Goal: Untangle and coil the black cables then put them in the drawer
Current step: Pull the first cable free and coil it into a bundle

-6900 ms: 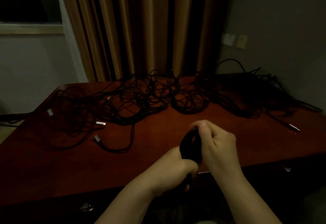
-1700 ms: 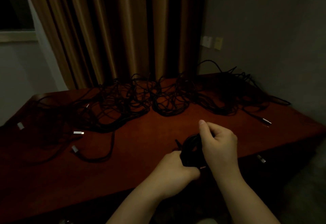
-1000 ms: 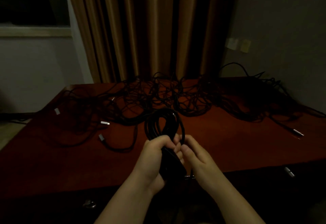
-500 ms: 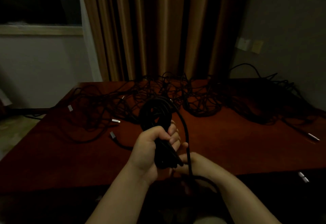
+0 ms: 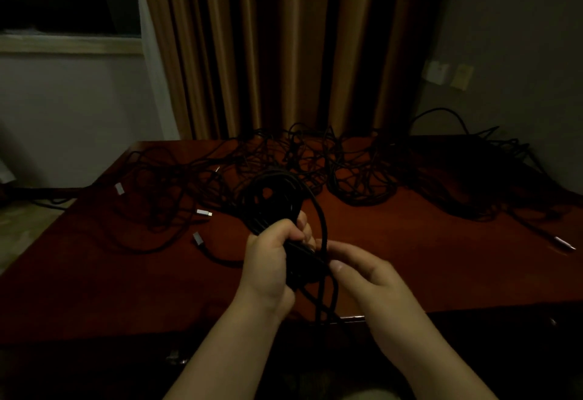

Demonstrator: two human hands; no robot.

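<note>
My left hand (image 5: 271, 257) grips a coiled bundle of black cable (image 5: 274, 197) upright above the front of the red-brown desk (image 5: 94, 273). A loose strand of that cable loops down past the bundle to the desk's front edge. My right hand (image 5: 366, 273) pinches this strand right beside the bundle. A large tangle of black cables (image 5: 347, 172) spreads over the back of the desk. The drawer front (image 5: 176, 358) below the desk edge is dark, with a small metal handle.
Silver plugs (image 5: 203, 213) lie among loose cable on the left of the desk, another plug (image 5: 564, 243) at the far right. Brown curtains (image 5: 284, 46) hang behind the desk, a grey wall with a socket (image 5: 437, 72) to the right.
The coil rose from low at the desk's front edge to upright in my left hand. My right hand moved from under the bundle to the loose strand beside it.
</note>
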